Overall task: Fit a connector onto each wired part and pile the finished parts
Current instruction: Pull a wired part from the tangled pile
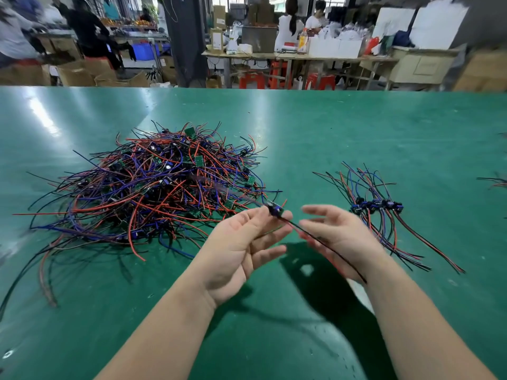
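**Fig. 1.** We count two hands, one held wired part, one heap and one small pile. The left hand pinches the wired part between thumb and forefinger. Its black and red leads, blurred, cross the right hand, whose fingers lie straight and slack. On the green table, the heap, too tangled to count, lies left. The finished pile, with about five blue connectors, lies right.
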The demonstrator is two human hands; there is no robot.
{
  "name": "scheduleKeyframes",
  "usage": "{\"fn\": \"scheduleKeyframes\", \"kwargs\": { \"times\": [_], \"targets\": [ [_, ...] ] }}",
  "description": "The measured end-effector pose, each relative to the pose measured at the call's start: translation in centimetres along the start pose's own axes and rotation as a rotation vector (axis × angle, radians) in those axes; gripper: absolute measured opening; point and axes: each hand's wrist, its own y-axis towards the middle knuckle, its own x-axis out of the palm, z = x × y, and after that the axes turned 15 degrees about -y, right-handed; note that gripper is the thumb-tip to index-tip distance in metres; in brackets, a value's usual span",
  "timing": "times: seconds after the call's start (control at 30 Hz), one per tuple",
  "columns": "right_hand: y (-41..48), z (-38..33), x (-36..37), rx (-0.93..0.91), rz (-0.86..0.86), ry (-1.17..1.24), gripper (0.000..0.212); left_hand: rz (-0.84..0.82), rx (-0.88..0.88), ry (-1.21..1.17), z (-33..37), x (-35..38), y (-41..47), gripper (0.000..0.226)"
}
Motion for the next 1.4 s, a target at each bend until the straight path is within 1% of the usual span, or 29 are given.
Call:
{"fn": "scheduleKeyframes", "kwargs": {
  "times": [0.07, 0.1, 0.17, 0.23, 0.27, 0.37, 0.43, 0.5, 0.57, 0.6, 0.63, 0.67, 0.7, 0.73, 0.8, 0.83, 0.9, 0.93, 0.97, 1.07, 1.17, 1.27, 1.33, 1.4],
  "targets": [
    [-0.7, 0.3, 1.5, -0.078, -0.153, -0.099, 0.033, 0.019, 0.027, -0.04, 0.1, 0.2, 0.0, 0.04],
    [-0.9, 0.3, 2.0, -0.113, -0.196, -0.096, 0.035, 0.032, 0.041, -0.045, 0.1, 0.3, 0.0, 0.046],
    [-1.1, 0.4, 2.6, -0.165, -0.237, -0.031, 0.033, 0.077, 0.07, -0.026, -0.1, 0.3, -0.1, 0.057],
    [-1.3, 0.3, 2.8, -0.192, -0.252, 0.054, 0.029, 0.123, 0.101, 0.034, -0.3, 0.2, -0.2, 0.052],
    [-1.4, 0.2, 2.8, -0.196, -0.26, 0.112, 0.032, 0.133, 0.112, 0.063, -0.4, 0.1, -0.2, 0.049],
    [-1.6, 0.1, 2.7, -0.172, -0.28, 0.31, 0.05, 0.135, 0.151, 0.088, -0.9, 0.2, -0.1, 0.037],
    [-1.6, -0.1, 2.8, -0.138, -0.257, 0.416, 0.053, 0.128, 0.197, 0.128, -1.4, 0.3, -0.2, 0.027],
    [-1.5, -0.3, 2.9, -0.11, -0.223, 0.484, 0.048, 0.097, 0.287, 0.207, -1.8, 0.3, -0.2, 0.02],
    [-1.4, -0.4, 2.9, -0.086, -0.197, 0.487, 0.028, 0.032, 0.387, 0.34, -2.0, 0.0, -0.2, 0.021],
    [-1.4, -0.5, 2.9, -0.074, -0.183, 0.48, 0.017, -0.012, 0.429, 0.452, -2.0, -0.2, -0.2, 0.023],
    [-1.3, -0.6, 2.7, -0.064, -0.17, 0.473, 0.014, -0.063, 0.458, 0.568, -2.0, -0.3, -0.3, 0.023],
    [-1.2, -0.7, 2.4, -0.057, -0.158, 0.46, 0.016, -0.106, 0.48, 0.657, -2.0, -0.4, -0.3, 0.021],
    [-1.1, -0.8, 2.1, -0.056, -0.149, 0.452, 0.018, -0.129, 0.498, 0.706, -2.1, -0.5, -0.3, 0.021],
    [-1.1, -1.0, 1.8, -0.061, -0.151, 0.45, 0.02, -0.126, 0.508, 0.702, -2.2, -0.6, -0.2, 0.019],
    [-1.1, -1.2, 1.3, -0.076, -0.174, 0.448, 0.022, -0.042, 0.455, 0.592, -2.2, -0.3, -0.2, 0.009],
    [-1.2, -1.2, 1.2, -0.076, -0.18, 0.415, 0.02, 0.012, 0.377, 0.504, -2.1, 0.0, -0.3, 0.004],
    [-1.2, -1.0, 1.2, -0.066, -0.169, 0.287, 0.011, 0.069, 0.249, 0.389, -1.9, 0.1, -0.2, 0.025],
    [-1.2, -0.9, 1.3, -0.061, -0.15, 0.212, 0.009, 0.065, 0.224, 0.378, -1.9, -0.1, 0.0, 0.029],
    [-1.1, -0.7, 1.4, -0.063, -0.129, 0.14, 0.007, 0.062, 0.215, 0.383, -1.8, 0.1, 0.0, 0.027],
    [-1.0, -0.2, 1.7, -0.085, -0.07, -0.024, 0.006, 0.088, 0.263, 0.463, -2.3, -0.2, 0.2, 0.022],
    [-0.9, 0.0, 1.6, -0.126, -0.02, -0.122, 0.008, 0.145, 0.211, 0.472, -2.5, -0.3, 0.2, 0.009],
    [-0.8, -0.4, 1.0, -0.141, 0.046, -0.098, 0.021, 0.149, 0.169, 0.462, -2.3, -0.5, 0.3, 0.014],
    [-0.5, -0.8, 0.2, -0.13, 0.117, -0.035, 0.016, 0.114, 0.134, 0.465, -2.2, -0.3, 0.2, 0.012],
    [0.0, -1.2, -1.2, -0.111, 0.225, 0.074, 0.018, 0.076, 0.095, 0.471, -2.2, -0.3, 0.0, 0.012]
  ]
}}
